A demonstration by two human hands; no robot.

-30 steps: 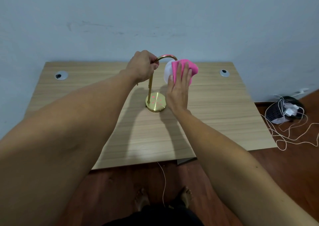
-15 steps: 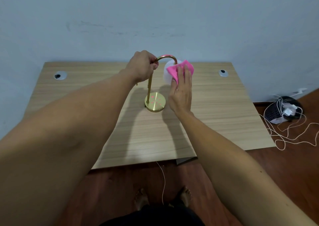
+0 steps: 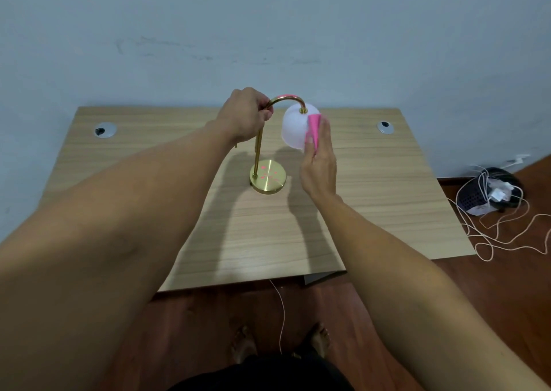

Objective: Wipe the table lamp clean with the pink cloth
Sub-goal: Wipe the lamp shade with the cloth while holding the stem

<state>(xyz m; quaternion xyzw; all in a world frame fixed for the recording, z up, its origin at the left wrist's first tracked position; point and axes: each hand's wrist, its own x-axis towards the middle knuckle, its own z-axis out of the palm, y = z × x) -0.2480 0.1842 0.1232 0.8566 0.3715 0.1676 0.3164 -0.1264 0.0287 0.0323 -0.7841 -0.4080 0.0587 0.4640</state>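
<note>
Standing near the middle of the wooden table (image 3: 372, 211) is the table lamp (image 3: 269, 152), with its round gold base flat on the wood. The left hand (image 3: 246, 114) is closed tight around the curved gold neck at the top. The right hand (image 3: 319, 161) holds the pink cloth (image 3: 313, 129) with flat fingers and presses it on the right side of the white shade (image 3: 295, 129). A tangle of white cords (image 3: 504, 229) lies on the floor to the right.
</note>
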